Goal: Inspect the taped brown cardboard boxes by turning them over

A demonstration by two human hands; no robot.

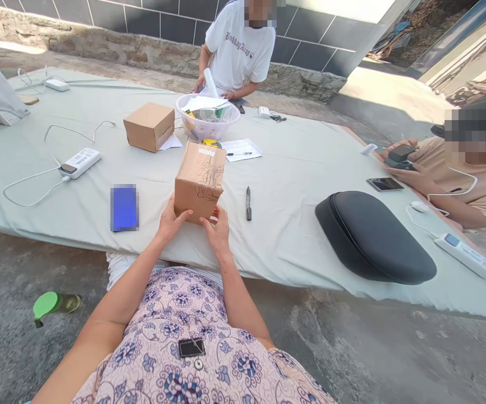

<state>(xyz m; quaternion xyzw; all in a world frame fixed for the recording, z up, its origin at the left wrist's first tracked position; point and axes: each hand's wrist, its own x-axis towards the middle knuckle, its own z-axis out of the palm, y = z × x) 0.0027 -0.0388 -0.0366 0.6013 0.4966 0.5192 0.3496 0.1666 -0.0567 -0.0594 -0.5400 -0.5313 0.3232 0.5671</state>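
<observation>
A taped cardboard box (200, 178) stands on the pale green sheet (293, 185) right in front of me. My left hand (170, 220) presses against its near left bottom corner, fingers curled on the cardboard. My right hand (216, 226) grips the near right bottom edge, fingers bent against it. A black marker (248, 203) lies on the sheet just right of the box. A blue card (124, 207) lies to the left.
A second cardboard box (149, 126) and a white bowl (207, 116) of items sit farther back. A power bank (79, 163) with cable lies left; a black cushion (373, 235) right. One person sits opposite, another at right holds a phone. A green-capped bottle (53, 304) lies on the ground.
</observation>
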